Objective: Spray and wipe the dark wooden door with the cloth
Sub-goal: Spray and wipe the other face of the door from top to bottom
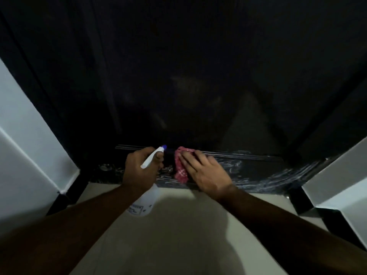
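Observation:
The dark wooden door (178, 76) fills the upper view, with faint smears low on its panel. My left hand (139, 169) grips a white spray bottle (145, 203) by its neck, its blue-tipped nozzle pointing toward the door's foot. My right hand (202, 171) lies flat with straight fingers on a red checked cloth (179, 171), pressing it against the bottom of the door, just above the dark marbled threshold (258, 175).
White walls (23, 135) flank the doorway on the left and right, with black skirting at their base. Pale floor tiles (168, 235) stretch toward me, crossed by my own shadow. A metal strip runs along the door's bottom edge.

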